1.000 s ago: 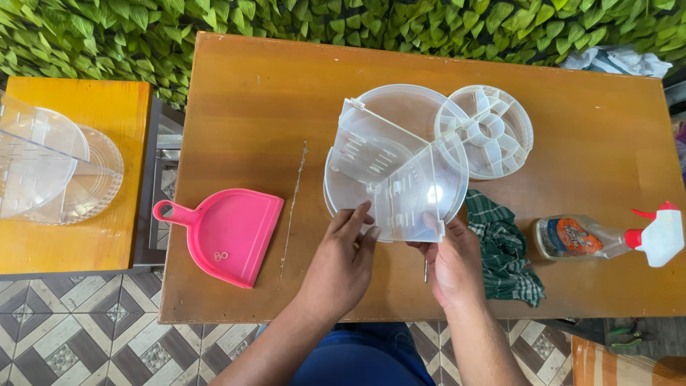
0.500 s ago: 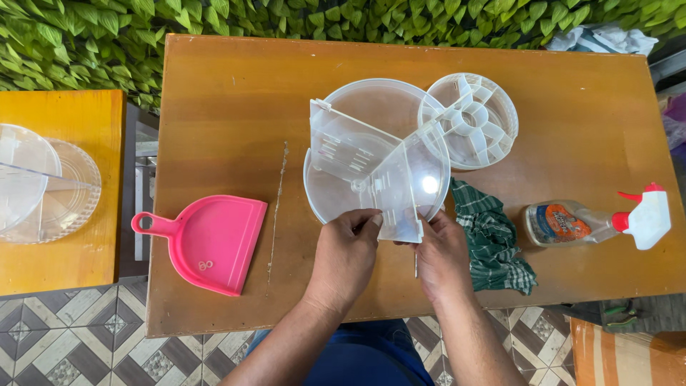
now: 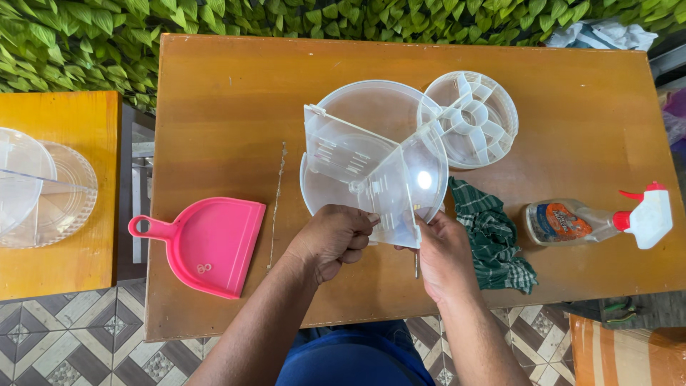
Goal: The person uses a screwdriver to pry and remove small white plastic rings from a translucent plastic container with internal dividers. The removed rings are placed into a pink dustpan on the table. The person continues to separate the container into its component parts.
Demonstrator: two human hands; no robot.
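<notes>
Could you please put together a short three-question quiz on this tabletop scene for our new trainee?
1. True or false: the pink dustpan lies to the right of the green checked cloth.
2. Which thing do the left hand and the right hand both hold? A) the spray bottle B) the clear plastic divider piece C) the round compartment tray
3. Fill in: the spray bottle lies on its ____ on the wooden table.

Key: 1 false; 2 B; 3 side.
</notes>
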